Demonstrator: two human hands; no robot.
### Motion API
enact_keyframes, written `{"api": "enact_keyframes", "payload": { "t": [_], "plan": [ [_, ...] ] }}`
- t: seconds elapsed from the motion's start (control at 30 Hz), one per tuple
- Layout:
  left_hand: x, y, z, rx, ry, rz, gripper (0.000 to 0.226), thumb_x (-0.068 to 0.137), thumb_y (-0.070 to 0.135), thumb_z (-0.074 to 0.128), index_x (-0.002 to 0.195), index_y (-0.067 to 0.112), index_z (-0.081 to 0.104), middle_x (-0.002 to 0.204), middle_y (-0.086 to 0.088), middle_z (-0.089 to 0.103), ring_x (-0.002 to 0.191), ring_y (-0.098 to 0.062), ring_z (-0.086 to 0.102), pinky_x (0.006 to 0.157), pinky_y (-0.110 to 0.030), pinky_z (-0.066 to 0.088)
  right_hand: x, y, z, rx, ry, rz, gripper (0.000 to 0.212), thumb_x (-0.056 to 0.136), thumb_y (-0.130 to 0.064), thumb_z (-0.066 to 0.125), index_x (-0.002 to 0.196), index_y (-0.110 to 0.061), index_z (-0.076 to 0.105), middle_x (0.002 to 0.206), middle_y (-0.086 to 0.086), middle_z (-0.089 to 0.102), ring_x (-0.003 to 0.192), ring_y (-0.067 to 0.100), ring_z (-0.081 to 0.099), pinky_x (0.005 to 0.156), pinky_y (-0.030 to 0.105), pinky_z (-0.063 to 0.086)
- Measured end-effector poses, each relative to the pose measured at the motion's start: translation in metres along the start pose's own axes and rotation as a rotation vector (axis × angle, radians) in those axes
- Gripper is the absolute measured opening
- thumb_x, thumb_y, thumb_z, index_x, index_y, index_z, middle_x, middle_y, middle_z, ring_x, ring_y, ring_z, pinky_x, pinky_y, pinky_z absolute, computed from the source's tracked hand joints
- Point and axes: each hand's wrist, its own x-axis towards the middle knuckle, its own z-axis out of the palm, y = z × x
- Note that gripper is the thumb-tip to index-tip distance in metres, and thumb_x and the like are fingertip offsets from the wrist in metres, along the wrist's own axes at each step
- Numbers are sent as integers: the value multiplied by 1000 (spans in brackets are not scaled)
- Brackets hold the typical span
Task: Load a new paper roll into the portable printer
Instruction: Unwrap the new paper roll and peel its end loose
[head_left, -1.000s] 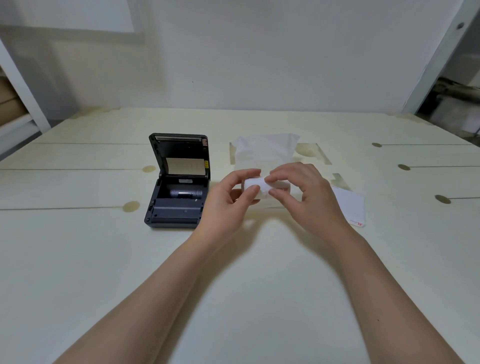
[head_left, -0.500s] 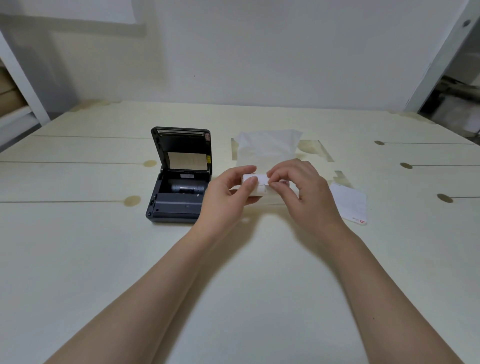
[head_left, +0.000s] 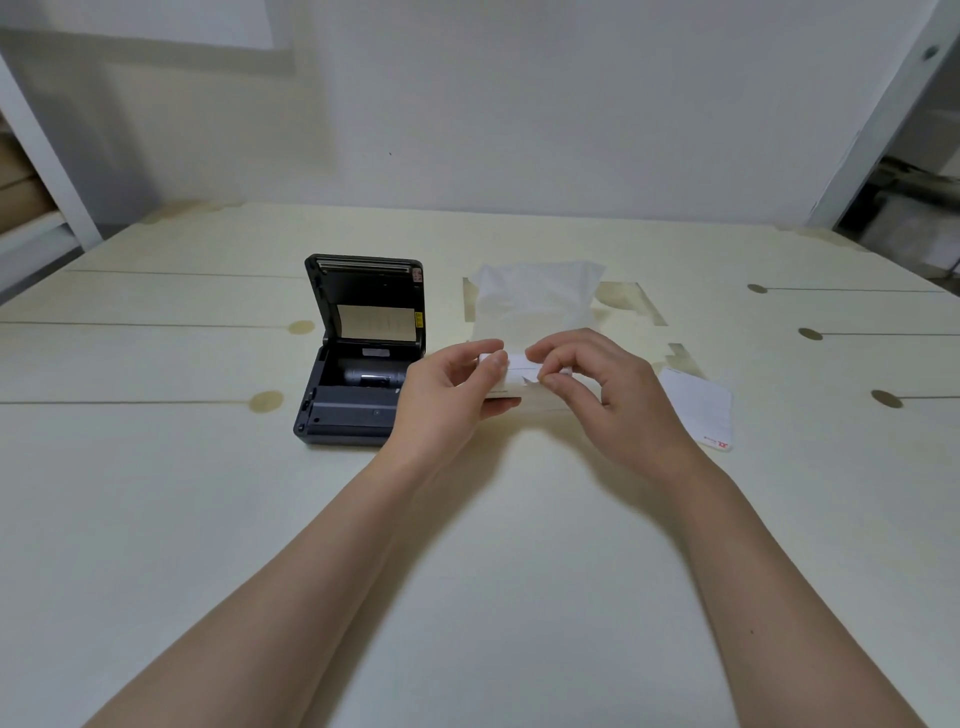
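Note:
A dark grey portable printer stands on the pale table, left of centre, its lid up and its paper bay showing a grey spindle. Just right of it, a white paper roll is held a little above the table. My left hand grips the roll's left end between thumb and fingers. My right hand pinches a small tab or sticker on the roll's front with thumb and forefinger; the roll's right end is hidden behind it.
A crumpled clear plastic wrapper lies behind the hands. A white card with red print lies flat to the right. Dark knots and seams mark the tabletop. White shelf frames stand at both far edges of the table.
The hands and roll have stayed in nearly the same place. My right thumb and forefinger have closed in on the small tab on the roll's front, which now lifts slightly.

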Motion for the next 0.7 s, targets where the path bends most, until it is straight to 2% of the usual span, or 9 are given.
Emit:
{"api": "enact_keyframes", "payload": {
  "t": [0.07, 0.13, 0.23, 0.37, 0.53, 0.6, 0.7],
  "plan": [
    [0, 1, 0, -4, 12, 1, 26, 95, 18, 63, 118, 9, 68, 102, -11, 68, 103, -32, 71, 66, -14, 56, 0, 0, 0, 37, 2, 23, 12, 93, -12, 57, 86, -17, 64, 109, -7, 67, 103, 12, 62, 85, 34, 51],
    [0, 2, 0, -3, 22, -7, 26, 95, 19, 63, 119, 9, 68, 102, -10, 68, 101, -33, 72, 65, -13, 56, 0, 0, -1, 66, 4, 43, 14, 94, -10, 56, 86, -20, 63, 110, -8, 67, 103, 11, 62, 84, 36, 52],
    [-1, 4, 0, -8, 24, -18, 27, 95, 20, 63, 120, 9, 67, 103, -6, 68, 93, -31, 75, 63, -11, 54, -1, -2, -1, 113, 6, 65, 13, 94, -9, 54, 88, -17, 62, 111, -6, 67, 106, 9, 61, 88, 28, 50],
    [-1, 6, 0, -34, 32, -19, 24, 95, 21, 63, 116, 12, 68, 100, -2, 69, 90, -29, 76, 65, -13, 55, -1, -3, -1, 198, -7, 110, 13, 95, -8, 53, 89, -15, 61, 116, -5, 65, 111, 8, 59, 94, 25, 47],
    [-1, 6, 2, -70, 63, -9, 22, 95, 19, 63, 115, 11, 68, 108, -11, 72, 96, -29, 74, 67, -15, 57, 0, -3, -2, 243, -18, 157, 15, 96, -10, 52, 88, -19, 60, 119, -6, 63, 116, 4, 55, 96, 19, 42],
    [0, 4, 2, -63, 95, 5, 22, 95, 19, 62, 114, 10, 68, 109, -12, 72, 92, -26, 75, 69, -18, 59, 0, -4, -2, 228, -1, 168, 13, 96, -12, 52, 89, -20, 60, 121, -9, 62, 123, 4, 50, 99, 16, 37],
    [5, 3, -2, -63, 178, 43, 22, 96, 17, 61, 116, 10, 68, 103, -7, 72, 81, -14, 76, 72, -21, 60, 1, -4, -5, 189, 64, 219, 13, 97, -16, 51, 88, -21, 59, 129, -14, 56, 132, 4, 39, 96, 3, 29]
  ]
}}
